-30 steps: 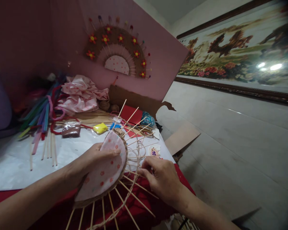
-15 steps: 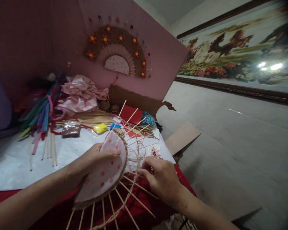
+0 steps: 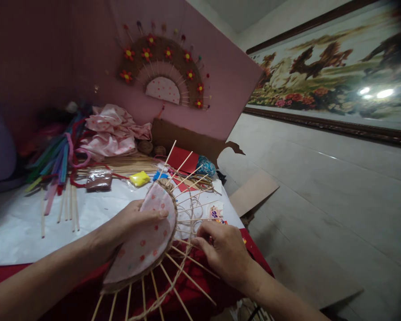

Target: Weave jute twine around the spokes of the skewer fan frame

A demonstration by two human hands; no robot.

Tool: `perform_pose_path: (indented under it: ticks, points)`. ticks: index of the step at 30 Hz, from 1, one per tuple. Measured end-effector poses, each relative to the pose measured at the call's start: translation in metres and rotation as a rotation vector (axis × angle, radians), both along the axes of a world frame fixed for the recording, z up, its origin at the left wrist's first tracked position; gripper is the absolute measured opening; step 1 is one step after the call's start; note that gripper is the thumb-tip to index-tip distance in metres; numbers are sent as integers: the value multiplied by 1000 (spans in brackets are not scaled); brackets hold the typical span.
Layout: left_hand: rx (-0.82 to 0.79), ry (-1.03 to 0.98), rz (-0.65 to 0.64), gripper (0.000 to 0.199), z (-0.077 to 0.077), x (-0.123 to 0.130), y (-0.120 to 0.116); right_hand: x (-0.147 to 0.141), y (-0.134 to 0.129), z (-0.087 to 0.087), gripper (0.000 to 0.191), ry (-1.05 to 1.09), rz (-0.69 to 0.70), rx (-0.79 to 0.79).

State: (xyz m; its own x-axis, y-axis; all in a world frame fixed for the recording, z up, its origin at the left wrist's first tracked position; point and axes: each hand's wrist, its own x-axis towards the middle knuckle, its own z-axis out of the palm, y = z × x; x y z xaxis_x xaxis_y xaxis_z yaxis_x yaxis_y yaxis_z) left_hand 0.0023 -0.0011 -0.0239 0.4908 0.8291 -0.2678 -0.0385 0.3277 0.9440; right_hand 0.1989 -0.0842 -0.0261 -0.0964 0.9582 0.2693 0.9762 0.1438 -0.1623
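Note:
A half-round piece covered in pink dotted fabric [image 3: 147,236] is gripped at its flat side by my left hand [image 3: 137,218], thumb lying on the fabric. Thin wooden sticks [image 3: 190,276] fan out from its curved, twine-wrapped edge. A strand of twine [image 3: 174,281] runs across the sticks in an arc. My right hand [image 3: 222,247] pinches the twine at the right side of the fan, between the sticks; its fingertips partly hide that spot.
Behind lie crumpled pink fabric [image 3: 110,133], pipe cleaners [image 3: 62,156], a yellow packet [image 3: 139,179], a brown packet [image 3: 99,179] and blue yarn [image 3: 206,166]. A pink board [image 3: 220,89] bearing a flowered fan stands at the back; white sheet [image 3: 13,232] covers the table.

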Motion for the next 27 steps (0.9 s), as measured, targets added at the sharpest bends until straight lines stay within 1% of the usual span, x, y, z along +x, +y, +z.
perform_pose_path:
  ticks: [11,15,21,27]
  points:
    - [0,13,-31,32,-4,-1,3,0,1,-2,11,17,0,-5]
    - [24,-8,-57,32,-3,-3,3,0,1,-3,11,11,-1,2]
    - [-7,8,-34,32,-3,-1,2,1,1,-4,10,4,18,11]
    - [-2,21,-34,31,-3,-1,2,1,1,-5,10,16,17,9]
